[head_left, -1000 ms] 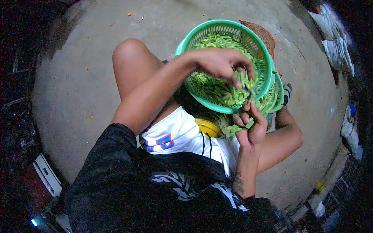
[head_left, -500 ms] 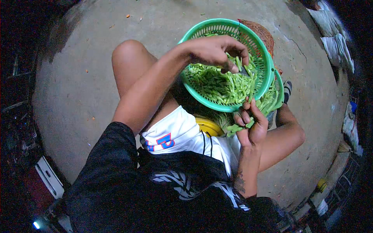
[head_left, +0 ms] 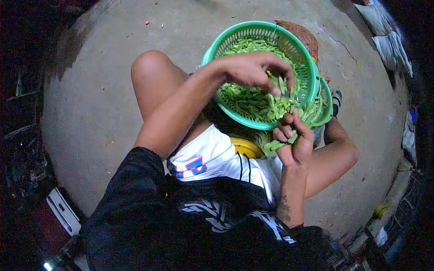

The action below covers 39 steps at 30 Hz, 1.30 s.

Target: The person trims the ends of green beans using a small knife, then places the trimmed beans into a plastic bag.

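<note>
My left hand [head_left: 255, 70] reaches over a green plastic basket [head_left: 312, 86]. Its fingers are curled round a small knife, whose grey blade [head_left: 286, 94] shows just past the thumb; the handle is hidden. Below, my right hand [head_left: 296, 140], palm up, grips a few green beans [head_left: 274, 145]. Their ends stick out left of the palm, and the tips between thumb and fingers come close to the blade at the basket's near rim. Slender sliced bean pieces [head_left: 253, 101] cover much of the basket's bottom.
A second green basket [head_left: 326, 118] with long whole beans is partly under the first, on the right. A reddish mesh sack [head_left: 300, 36] lies behind. Something yellow and round [head_left: 247, 148] sits between my legs. Small scraps dot the concrete floor [head_left: 108, 58].
My left hand with the knife has come down towards my right hand, and the blade is now nearer the bean tips. My right hand keeps its grip with little movement.
</note>
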Each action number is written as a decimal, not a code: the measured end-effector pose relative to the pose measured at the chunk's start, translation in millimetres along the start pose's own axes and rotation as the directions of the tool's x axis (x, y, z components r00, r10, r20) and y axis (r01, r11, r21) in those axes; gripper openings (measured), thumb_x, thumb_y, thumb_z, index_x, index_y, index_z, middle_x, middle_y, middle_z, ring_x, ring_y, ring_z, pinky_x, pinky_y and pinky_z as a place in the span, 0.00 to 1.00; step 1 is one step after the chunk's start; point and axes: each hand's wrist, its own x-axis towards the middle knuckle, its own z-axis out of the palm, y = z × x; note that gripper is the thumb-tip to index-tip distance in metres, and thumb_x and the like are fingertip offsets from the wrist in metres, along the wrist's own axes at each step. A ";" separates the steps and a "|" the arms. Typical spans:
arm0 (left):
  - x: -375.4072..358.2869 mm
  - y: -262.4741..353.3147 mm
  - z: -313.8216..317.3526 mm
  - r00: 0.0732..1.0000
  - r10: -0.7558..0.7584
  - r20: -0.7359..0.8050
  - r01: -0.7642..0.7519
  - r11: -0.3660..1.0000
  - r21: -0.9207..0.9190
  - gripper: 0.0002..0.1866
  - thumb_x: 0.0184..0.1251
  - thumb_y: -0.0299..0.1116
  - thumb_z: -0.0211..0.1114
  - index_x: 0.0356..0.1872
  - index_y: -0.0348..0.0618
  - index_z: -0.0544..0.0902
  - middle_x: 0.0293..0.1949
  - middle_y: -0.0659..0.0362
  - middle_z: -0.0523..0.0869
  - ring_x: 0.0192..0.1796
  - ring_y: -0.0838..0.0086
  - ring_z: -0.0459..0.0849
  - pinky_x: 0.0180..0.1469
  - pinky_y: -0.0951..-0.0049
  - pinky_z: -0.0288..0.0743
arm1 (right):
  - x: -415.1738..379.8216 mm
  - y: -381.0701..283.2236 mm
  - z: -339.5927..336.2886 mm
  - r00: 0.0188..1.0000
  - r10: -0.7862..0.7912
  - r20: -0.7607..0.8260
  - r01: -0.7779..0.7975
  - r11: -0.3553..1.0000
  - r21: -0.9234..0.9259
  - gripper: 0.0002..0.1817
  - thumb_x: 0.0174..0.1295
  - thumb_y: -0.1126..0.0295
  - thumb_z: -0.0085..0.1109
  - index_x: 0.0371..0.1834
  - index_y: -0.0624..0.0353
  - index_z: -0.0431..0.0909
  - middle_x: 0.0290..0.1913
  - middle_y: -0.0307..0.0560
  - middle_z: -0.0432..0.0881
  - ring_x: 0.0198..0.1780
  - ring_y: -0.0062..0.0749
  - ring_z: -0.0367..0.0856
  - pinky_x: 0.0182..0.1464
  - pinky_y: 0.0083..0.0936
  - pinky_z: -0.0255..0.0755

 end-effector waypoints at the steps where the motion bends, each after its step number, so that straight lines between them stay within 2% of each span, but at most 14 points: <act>1: -3.9 0.0 -5.7 0.997 -0.073 -0.012 0.072 0.993 -0.093 0.21 0.61 0.28 0.73 0.56 0.37 0.82 0.52 0.59 0.85 0.56 0.71 0.80 0.64 0.66 0.72 | 1.1 -1.4 -0.8 0.999 0.030 0.033 -0.031 0.999 0.017 0.10 0.73 0.70 0.57 0.54 0.60 0.77 0.37 0.40 0.83 0.25 0.17 0.69 0.28 0.17 0.63; 3: -5.1 2.4 -9.3 0.989 -0.148 -0.015 0.144 0.975 -0.172 0.21 0.61 0.28 0.74 0.56 0.38 0.82 0.53 0.59 0.85 0.56 0.71 0.80 0.65 0.66 0.71 | 1.9 -1.5 1.0 0.999 0.024 0.025 -0.024 1.000 0.007 0.10 0.74 0.69 0.58 0.53 0.60 0.77 0.36 0.39 0.82 0.25 0.17 0.69 0.27 0.17 0.63; 6: -2.7 10.4 4.0 0.994 -0.101 0.039 0.098 0.992 0.074 0.22 0.60 0.31 0.75 0.55 0.40 0.82 0.52 0.60 0.85 0.57 0.72 0.79 0.65 0.65 0.70 | 4.7 4.1 4.8 0.999 -0.022 -0.026 0.021 1.000 -0.015 0.10 0.74 0.67 0.59 0.52 0.60 0.77 0.34 0.37 0.80 0.24 0.16 0.68 0.26 0.16 0.62; 9: 0.8 0.0 13.0 0.992 -0.051 0.112 0.060 0.995 -0.082 0.21 0.60 0.30 0.74 0.55 0.40 0.82 0.51 0.60 0.85 0.56 0.72 0.79 0.65 0.65 0.71 | 5.9 5.2 -0.3 0.999 -0.046 -0.013 0.045 0.998 -0.052 0.10 0.76 0.67 0.57 0.53 0.61 0.77 0.34 0.36 0.80 0.25 0.16 0.67 0.27 0.16 0.61; 12: 0.2 1.6 -2.9 1.000 0.015 0.022 -0.014 0.997 -0.072 0.20 0.61 0.29 0.74 0.54 0.39 0.83 0.50 0.60 0.86 0.57 0.72 0.80 0.65 0.67 0.71 | 2.7 3.3 1.2 0.998 -0.026 0.053 0.030 0.997 -0.076 0.11 0.77 0.67 0.54 0.54 0.63 0.77 0.35 0.36 0.79 0.27 0.16 0.66 0.28 0.16 0.60; 15: -5.2 2.7 -14.1 0.998 -0.054 0.026 0.057 0.993 -0.106 0.19 0.61 0.29 0.74 0.54 0.39 0.83 0.51 0.59 0.86 0.58 0.71 0.80 0.65 0.67 0.71 | 3.4 2.1 9.8 0.999 -0.042 0.019 0.044 0.994 -0.096 0.13 0.76 0.67 0.56 0.55 0.63 0.77 0.36 0.36 0.79 0.26 0.16 0.67 0.27 0.15 0.61; 18: -7.9 1.8 -15.3 0.997 -0.054 -0.052 0.059 0.994 0.094 0.19 0.61 0.29 0.73 0.53 0.38 0.82 0.50 0.59 0.85 0.58 0.71 0.80 0.62 0.67 0.74 | 11.3 -0.7 13.5 0.998 -0.062 -0.015 0.059 0.991 -0.118 0.18 0.76 0.66 0.55 0.61 0.67 0.75 0.38 0.38 0.79 0.27 0.16 0.67 0.28 0.15 0.62; 20: -10.6 -2.8 -17.7 0.960 -0.174 -0.221 0.220 0.953 0.208 0.19 0.61 0.29 0.73 0.53 0.38 0.82 0.50 0.59 0.85 0.53 0.73 0.81 0.55 0.69 0.77 | 13.2 -3.5 11.0 0.998 -0.056 0.001 0.056 0.990 -0.132 0.22 0.78 0.65 0.51 0.67 0.70 0.72 0.40 0.39 0.78 0.27 0.17 0.66 0.28 0.16 0.62; 22: -11.8 0.6 -16.7 0.948 -0.239 -0.210 0.266 0.958 0.110 0.20 0.61 0.28 0.73 0.55 0.39 0.83 0.49 0.60 0.85 0.48 0.75 0.82 0.50 0.71 0.79 | 13.7 -4.5 7.6 1.000 -0.020 0.019 0.022 0.994 -0.109 0.25 0.76 0.66 0.51 0.70 0.71 0.70 0.41 0.41 0.77 0.28 0.18 0.66 0.29 0.16 0.63; 24: -8.8 4.4 -13.6 0.989 -0.039 -0.141 0.069 0.974 0.215 0.21 0.61 0.27 0.72 0.57 0.40 0.83 0.48 0.60 0.85 0.44 0.76 0.81 0.46 0.72 0.79 | 13.6 -3.9 6.8 1.000 -0.003 0.001 0.003 0.992 -0.124 0.24 0.74 0.67 0.50 0.68 0.72 0.72 0.37 0.40 0.76 0.28 0.18 0.66 0.29 0.17 0.62; 28: 2.6 14.3 4.8 1.000 -0.018 -0.009 0.018 0.998 0.055 0.20 0.62 0.27 0.72 0.56 0.40 0.84 0.48 0.58 0.87 0.50 0.73 0.83 0.54 0.69 0.77 | 15.7 1.5 10.3 0.987 0.147 0.072 -0.139 0.985 -0.106 0.20 0.74 0.66 0.51 0.62 0.69 0.76 0.30 0.39 0.74 0.27 0.21 0.67 0.28 0.19 0.62; 29: 1.6 18.2 4.6 0.997 -0.077 -0.007 0.077 0.987 0.144 0.19 0.62 0.28 0.72 0.54 0.39 0.85 0.48 0.57 0.88 0.52 0.72 0.83 0.58 0.68 0.75 | 15.5 3.7 11.9 0.987 0.140 0.079 -0.132 0.986 -0.098 0.21 0.76 0.64 0.51 0.62 0.69 0.76 0.30 0.39 0.74 0.27 0.20 0.67 0.28 0.19 0.62; 34: -1.4 4.1 -5.8 0.990 0.004 -0.140 0.026 0.977 0.212 0.18 0.62 0.32 0.73 0.53 0.40 0.85 0.46 0.56 0.89 0.52 0.69 0.83 0.59 0.66 0.74 | 9.4 8.6 8.5 1.000 -0.008 0.015 0.008 1.000 0.002 0.18 0.79 0.59 0.51 0.56 0.63 0.77 0.32 0.38 0.76 0.27 0.18 0.67 0.28 0.17 0.61; 39: -2.4 6.2 -6.8 0.979 0.000 -0.202 0.063 0.950 0.304 0.18 0.61 0.33 0.74 0.52 0.40 0.86 0.47 0.54 0.88 0.53 0.66 0.84 0.60 0.64 0.74 | 1.4 5.1 5.3 0.998 -0.013 -0.060 0.007 0.995 -0.099 0.14 0.77 0.62 0.54 0.52 0.62 0.78 0.33 0.37 0.79 0.21 0.14 0.66 0.23 0.14 0.60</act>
